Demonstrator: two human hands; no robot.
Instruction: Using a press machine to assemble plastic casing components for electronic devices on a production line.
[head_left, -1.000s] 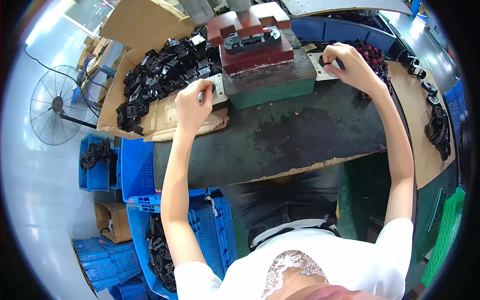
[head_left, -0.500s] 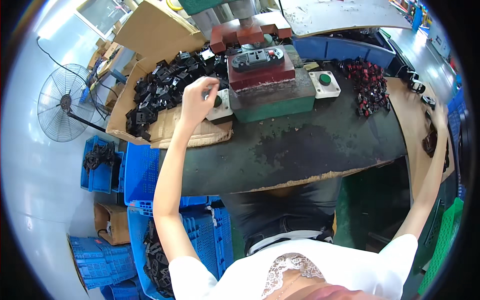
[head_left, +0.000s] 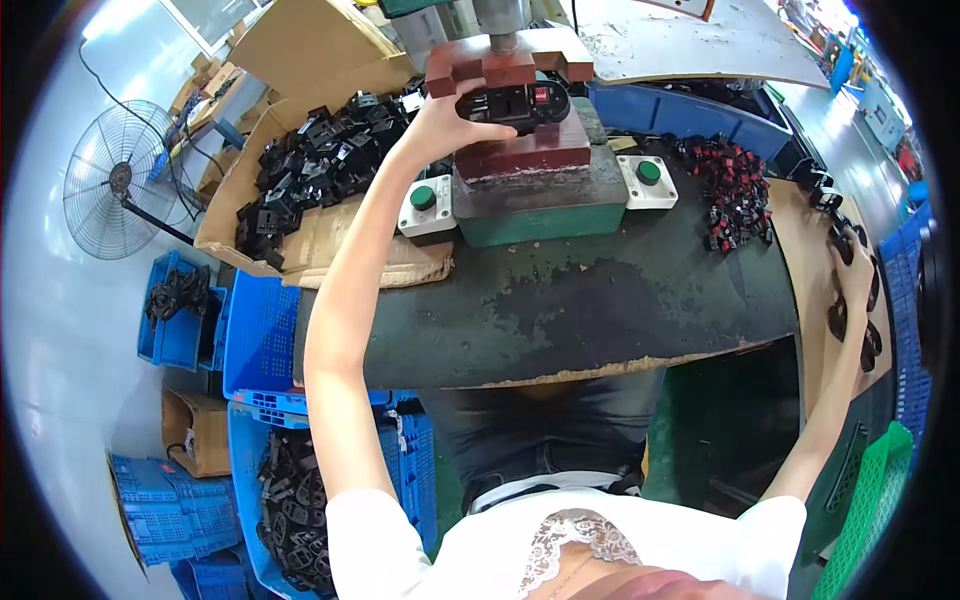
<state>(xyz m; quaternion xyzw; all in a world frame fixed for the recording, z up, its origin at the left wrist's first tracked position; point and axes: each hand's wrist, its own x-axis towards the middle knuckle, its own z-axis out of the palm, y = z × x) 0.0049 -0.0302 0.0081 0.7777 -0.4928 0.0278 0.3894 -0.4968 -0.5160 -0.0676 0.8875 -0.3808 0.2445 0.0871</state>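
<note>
The left hand [head_left: 452, 122] grips a black part [head_left: 513, 104] between thumb and fingers, under the press head [head_left: 505, 70]. Its red piece [head_left: 542, 95] is in; removal is not yet done. Many loose black pieces [head_left: 318, 152] remain. The right hand [head_left: 853, 268] is at dark parts [head_left: 870, 345]; its grip I cannot tell.

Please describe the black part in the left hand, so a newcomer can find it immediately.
Find the green-sided press base with a reddish-brown block on top. There, the left hand holds a long, round-ended black part. A red patch near its right end sets it apart from the loose black pieces in the cardboard box.
</note>
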